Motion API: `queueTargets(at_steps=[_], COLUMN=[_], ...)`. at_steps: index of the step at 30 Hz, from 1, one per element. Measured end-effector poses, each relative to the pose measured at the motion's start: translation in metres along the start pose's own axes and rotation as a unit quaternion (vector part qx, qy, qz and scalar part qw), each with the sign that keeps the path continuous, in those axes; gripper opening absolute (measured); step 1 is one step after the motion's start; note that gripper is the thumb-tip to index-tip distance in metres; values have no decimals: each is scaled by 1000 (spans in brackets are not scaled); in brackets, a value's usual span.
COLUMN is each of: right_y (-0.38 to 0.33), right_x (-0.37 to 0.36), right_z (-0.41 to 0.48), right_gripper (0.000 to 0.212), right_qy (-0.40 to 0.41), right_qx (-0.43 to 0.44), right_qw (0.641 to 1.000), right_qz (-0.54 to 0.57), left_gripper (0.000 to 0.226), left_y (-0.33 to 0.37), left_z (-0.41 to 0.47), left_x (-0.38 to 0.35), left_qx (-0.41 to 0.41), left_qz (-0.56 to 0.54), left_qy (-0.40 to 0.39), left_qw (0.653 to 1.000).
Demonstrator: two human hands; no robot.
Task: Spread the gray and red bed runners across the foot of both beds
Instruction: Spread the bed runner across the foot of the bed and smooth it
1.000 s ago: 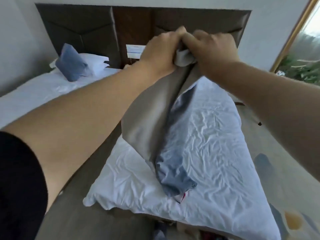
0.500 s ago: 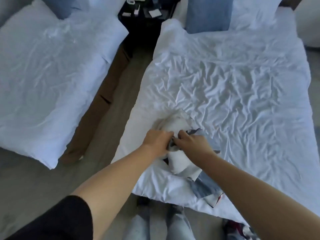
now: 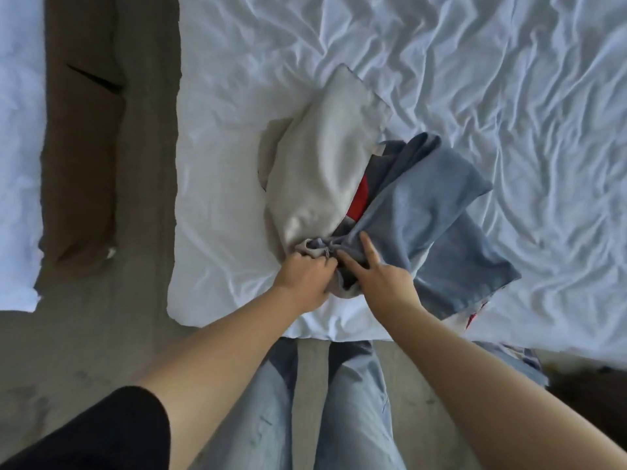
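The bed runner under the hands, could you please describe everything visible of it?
The bed runner lies bunched, not spread, at the foot of the white bed. It looks like soft woven cloth: a pale gray side, a blue-gray side, a red patch between the folds. The left hand has a closed grip on its gathered edge; the right hand rests open-fingered on the blue part.

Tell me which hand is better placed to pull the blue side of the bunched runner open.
Probably the right hand: its fingers already lie on the blue fabric layer, while the left hand grips the gray bunched edge.
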State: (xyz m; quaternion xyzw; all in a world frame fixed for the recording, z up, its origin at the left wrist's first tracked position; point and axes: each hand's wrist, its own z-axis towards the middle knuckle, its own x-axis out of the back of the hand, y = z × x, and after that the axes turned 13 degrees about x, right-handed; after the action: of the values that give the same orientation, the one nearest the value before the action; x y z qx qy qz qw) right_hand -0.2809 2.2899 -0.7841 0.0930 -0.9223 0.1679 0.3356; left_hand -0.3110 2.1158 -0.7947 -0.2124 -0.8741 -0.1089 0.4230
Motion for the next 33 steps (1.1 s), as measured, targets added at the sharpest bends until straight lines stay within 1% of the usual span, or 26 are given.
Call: queueTargets(at_steps=[3, 5, 6, 7, 8, 9, 10, 11, 12, 13, 14, 15, 16, 17, 18, 19, 20, 22, 24, 25, 26, 27, 28, 30, 31, 33], right_y=[-4, -9, -13, -15, -16, -15, -13, -8, 0, 10, 22, 36, 48, 60, 71, 77, 82, 87, 88, 89, 89, 94, 102, 127, 142, 175], right_x=[-17, -15, -7, 3, 15, 29, 44, 57, 67, 74, 79, 81, 78, 72, 65, 58, 51, 39, 25, 20, 16, 12, 11, 13, 12, 15], right_z=[24, 32, 34, 35, 36, 38, 41, 45, 50, 55, 59, 62, 64, 67, 68, 69, 69, 65, 56, 49, 41, 31, 20, -3, -17, -51], right_gripper=[106, 103, 92, 77, 65, 57, 51, 47, 48, 52, 62, 74, 84, 90, 96, 100, 102, 96, 81, 75, 72, 70, 70, 71, 67, 55], right_qy=[-65, -84, -75, -43, 5, 62, 138, 219, 295, 344, 346, 303, 240, 178, 130, 103, 97, 86, 76, 63, 45, 27, 15, -18, -4, 64], right_qx=[-38, -61, -68, -71, -66, -60, -57, -53, -44, -31, -19, -9, -5, -3, -5, -8, -11, -13, -31, -39, -44, -51, -72, -120, -126, -175], right_qw=[996, 992, 992, 994, 996, 994, 986, 970, 950, 934, 935, 952, 971, 984, 991, 993, 993, 994, 994, 993, 992, 991, 991, 988, 984, 974], right_qz=[50, 69, 70, 69, 65, 64, 75, 91, 98, 93, 76, 44, 7, -21, -41, -55, -60, -58, -77, -89, -107, -124, -116, -97, -123, -130], left_gripper=[48, 47, 42, 36, 30, 28, 28, 30, 33, 40, 52, 69, 83, 90, 90, 88, 85, 76, 55, 44, 38, 40, 45, 58, 61, 50], left_y=[6, 4, -1, -7, -14, -20, -24, -27, -27, -26, -22, -19, -15, -11, -6, -3, -1, 5, 5, 2, -3, -7, -10, -11, -9, 7], left_z=[10, 14, 16, 17, 21, 27, 36, 50, 64, 78, 91, 104, 115, 123, 127, 129, 128, 122, 111, 107, 104, 101, 96, 92, 91, 89], left_x=[-31, -34, -27, -18, -8, 4, 18, 32, 48, 62, 73, 82, 86, 85, 80, 73, 68, 58, 54, 54, 53, 56, 62, 70, 75, 88], left_qx=[8, 17, 19, 5, -15, -33, -43, -41, -34, -23, -10, 3, 15, 24, 34, 46, 59, 87, 116, 122, 119, 119, 128, 167, 177, 190], left_qz=[-10, -51, -104, -175, -236, -270, -282, -279, -277, -265, -229, -160, -86, -35, -17, -17, -29, -71, -175, -206, -218, -210, -196, -160, -140, -178], left_qy=[-59, -47, -19, 46, 136, 225, 283, 304, 307, 286, 241, 182, 120, 72, 44, 33, 29, 25, 7, 4, 12, 15, 13, 17, 26, 30], left_qw=[998, 997, 994, 984, 962, 936, 916, 910, 910, 921, 943, 970, 989, 996, 998, 998, 997, 993, 978, 971, 969, 970, 972, 973, 974, 965])
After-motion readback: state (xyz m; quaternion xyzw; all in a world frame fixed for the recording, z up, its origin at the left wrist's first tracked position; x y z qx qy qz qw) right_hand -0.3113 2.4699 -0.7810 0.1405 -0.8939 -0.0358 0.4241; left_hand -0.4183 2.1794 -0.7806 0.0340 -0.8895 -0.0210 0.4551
